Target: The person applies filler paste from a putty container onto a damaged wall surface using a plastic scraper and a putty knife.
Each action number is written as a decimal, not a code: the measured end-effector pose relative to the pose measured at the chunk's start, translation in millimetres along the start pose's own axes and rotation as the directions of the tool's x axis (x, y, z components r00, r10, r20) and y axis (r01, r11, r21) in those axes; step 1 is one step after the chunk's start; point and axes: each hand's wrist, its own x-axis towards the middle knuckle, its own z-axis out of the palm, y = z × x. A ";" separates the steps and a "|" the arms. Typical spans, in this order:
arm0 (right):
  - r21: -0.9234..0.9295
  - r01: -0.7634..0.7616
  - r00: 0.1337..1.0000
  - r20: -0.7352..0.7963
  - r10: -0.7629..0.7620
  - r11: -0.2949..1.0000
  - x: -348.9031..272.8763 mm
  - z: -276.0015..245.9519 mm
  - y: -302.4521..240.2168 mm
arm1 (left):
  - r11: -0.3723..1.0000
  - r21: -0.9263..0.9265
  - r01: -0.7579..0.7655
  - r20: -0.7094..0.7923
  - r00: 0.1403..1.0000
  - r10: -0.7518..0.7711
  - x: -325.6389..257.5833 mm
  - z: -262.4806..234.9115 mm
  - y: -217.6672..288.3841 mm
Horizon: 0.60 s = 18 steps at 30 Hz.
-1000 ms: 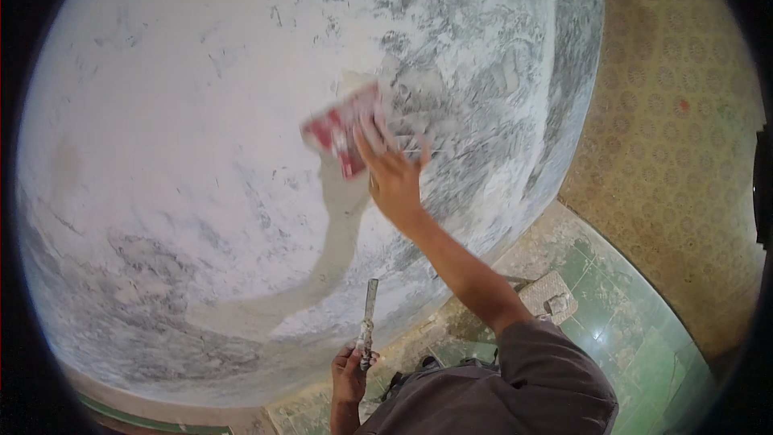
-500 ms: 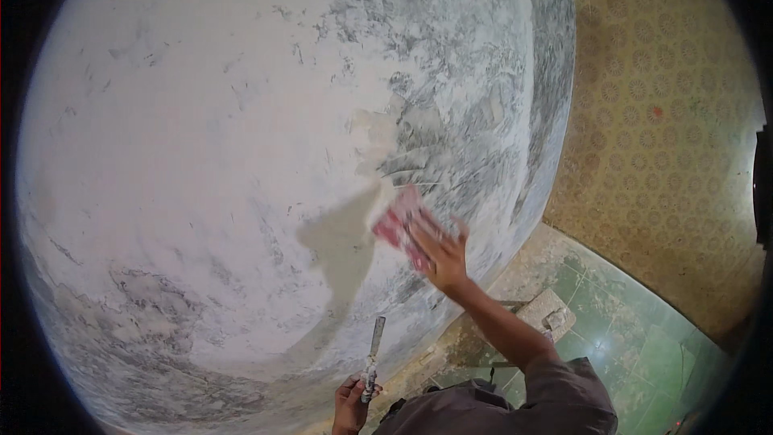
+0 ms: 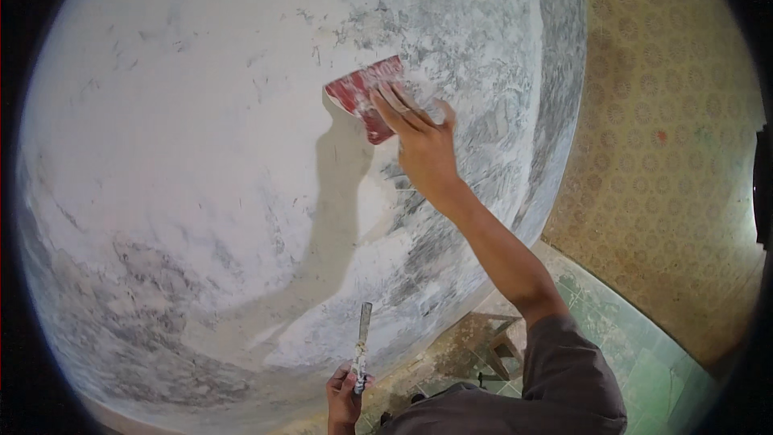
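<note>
Since half a second ago, the right hand (image 3: pixel 425 149) and the red, flat, roughly rectangular scraper (image 3: pixel 354 90) have moved up the wall; the left hand (image 3: pixel 344 393) stays low near the bottom edge.

Right hand: partly closed on the scraper, several fingers laid straight over its face, one digit lifted apart on the right side; thumb not made out. Scraper tilted, beyond the fingertips, up and left of the wrist. Pale streaks across the red; print or smears, cannot tell.

Left hand: curled round the caked handle of a narrow, straight-bladed grey metal knife (image 3: pixel 365 322), blade pointing up, well below the scraper.

A long grey-brown shadow (image 3: pixel 332 193) runs from the scraper's left corner down and left. Behind it, the white-and-grey patchy plastered wall (image 3: pixel 177 113). Right forearm and dark grey-brown sleeve (image 3: pixel 568 366) cover part of the view at lower right. Beside the sleeve, a brown wooden frame (image 3: pixel 506 348); beyond, green floor tiles (image 3: pixel 632 326), then a yellow-brown surface with round motifs (image 3: pixel 660 193).
</note>
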 end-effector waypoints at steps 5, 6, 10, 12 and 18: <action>0.060 -0.046 0.994 -0.098 0.051 0.997 46.9 -26.2 7.4 | 0.998 -0.001 -0.062 -0.047 0.997 0.062 -14.8 14.8 -22.7; 0.068 -0.039 0.994 -0.102 0.046 0.997 59.9 -18.2 12.5 | 0.998 -0.009 -0.068 -0.061 0.996 0.067 -17.1 22.5 -27.3; -0.070 0.083 0.987 -0.134 -0.092 0.994 52.0 9.7 17.9 | 0.990 -0.064 -0.125 -0.072 0.990 0.120 -28.4 43.3 -50.4; -0.046 0.115 0.993 -0.012 -0.115 0.992 19.5 2.7 12.4 | 0.987 -0.061 -0.147 -0.093 0.986 0.141 -38.5 43.3 -63.5; 0.127 0.065 0.998 0.010 -0.067 0.990 24.4 -39.2 40.2 | 0.990 -0.025 -0.139 -0.176 0.975 0.133 -78.0 65.4 -92.4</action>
